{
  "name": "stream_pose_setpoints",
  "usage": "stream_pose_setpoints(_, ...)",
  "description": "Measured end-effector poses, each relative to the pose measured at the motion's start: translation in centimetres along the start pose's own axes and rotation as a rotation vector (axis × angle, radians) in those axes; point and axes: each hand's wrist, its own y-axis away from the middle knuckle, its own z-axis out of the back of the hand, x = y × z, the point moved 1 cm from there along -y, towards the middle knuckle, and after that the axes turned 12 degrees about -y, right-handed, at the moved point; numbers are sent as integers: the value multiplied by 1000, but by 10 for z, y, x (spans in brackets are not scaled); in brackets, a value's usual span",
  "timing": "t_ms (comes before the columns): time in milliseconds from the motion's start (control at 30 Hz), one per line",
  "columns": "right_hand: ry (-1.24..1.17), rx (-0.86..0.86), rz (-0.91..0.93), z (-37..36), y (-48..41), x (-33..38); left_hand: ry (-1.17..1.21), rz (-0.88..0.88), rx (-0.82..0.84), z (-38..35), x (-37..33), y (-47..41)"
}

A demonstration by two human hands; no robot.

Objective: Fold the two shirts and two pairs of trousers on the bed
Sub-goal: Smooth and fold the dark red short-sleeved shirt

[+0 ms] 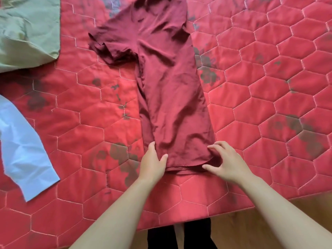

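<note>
Left hand lies flat, released, on the dark-red short-sleeved shirt; right hand touches its hem corner, grip unclear.

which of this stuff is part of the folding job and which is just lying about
Job: dark red fabric shirt, left hand and right hand at its hem; pale green crumpled garment; light blue garment.
Lying about: red hexagon-quilted bed cover; wooden floor.

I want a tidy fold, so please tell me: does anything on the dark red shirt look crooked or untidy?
Yes. The sleeve of the dark red shirt sticks out to the left and is crumpled. At the hem, near the right hand, the layers do not line up evenly.
</note>
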Motion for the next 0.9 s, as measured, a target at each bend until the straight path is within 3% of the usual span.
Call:
stream_pose_setpoints(167,-34,-111,29,-9,-4,-1,129,-100,-78,11,3,9)
stream_pose_setpoints(267,-31,-124,55,-11,5,5,182,-53,-128,20,11,24)
stream_pose_setpoints(467,22,-73,54,-11,14,14,-23,31,-22,26,30,24)
stream_pose_setpoints(600,-11,-236,61,-10,14,15,111,126,-18,36,18,-7)
stream_pose_setpoints(733,-99,-400,23,-12,30,-1,6,99,-67,37,17,-14)
stream_pose_setpoints(800,-51,-406,8,-11,35,-10,12,118,-97,34,23,-7)
stream_pose_setpoints(900,27,-305,140,-10,38,-11,55,160,-111,30,23,-1)
